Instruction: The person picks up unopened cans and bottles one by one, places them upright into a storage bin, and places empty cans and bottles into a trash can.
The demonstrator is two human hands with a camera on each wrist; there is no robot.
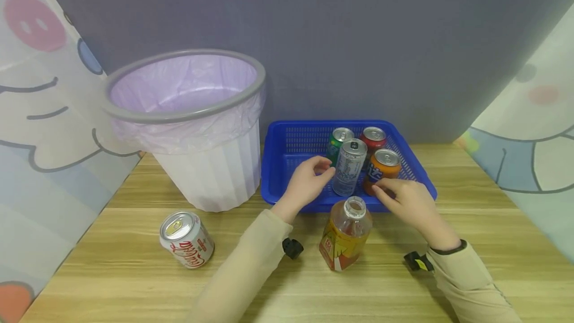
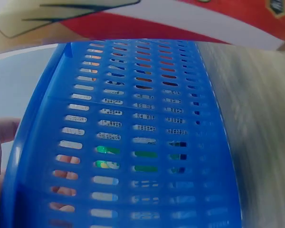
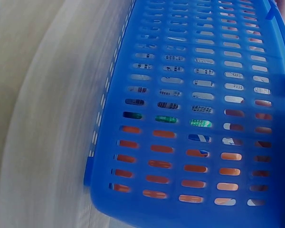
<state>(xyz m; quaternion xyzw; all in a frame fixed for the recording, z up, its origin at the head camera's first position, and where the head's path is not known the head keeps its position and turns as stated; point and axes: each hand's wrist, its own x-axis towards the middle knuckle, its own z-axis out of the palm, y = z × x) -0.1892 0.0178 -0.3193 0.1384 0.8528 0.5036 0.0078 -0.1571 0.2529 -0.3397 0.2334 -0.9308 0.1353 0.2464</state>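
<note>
A blue plastic basket [image 1: 287, 163] holds a silver can [image 1: 349, 171], a green can [image 1: 334, 146], a red can [image 1: 373, 138] and an orange can [image 1: 384, 166], all upright. My left hand [image 1: 309, 181] is over the basket's front side, fingers loosely bent, just left of the silver can. Over the front right, my right hand [image 1: 409, 202] has its fingertips beside the orange can; whether they touch it I cannot tell. Between my forearms stands an uncapped clear bottle [image 1: 345, 238] with a yellow and red label. In the left wrist view, my left fingers [image 2: 2, 135] show behind the basket wall [image 2: 26, 156].
A white bin [image 1: 215, 173] with a purple liner stands left of the basket. In front of it, a white Coca-Cola can [image 1: 188, 241] stands on the wooden table [image 1: 134, 283]. Behind everything rises a grey panel [image 1: 336, 44], with cartoon-printed walls at both sides.
</note>
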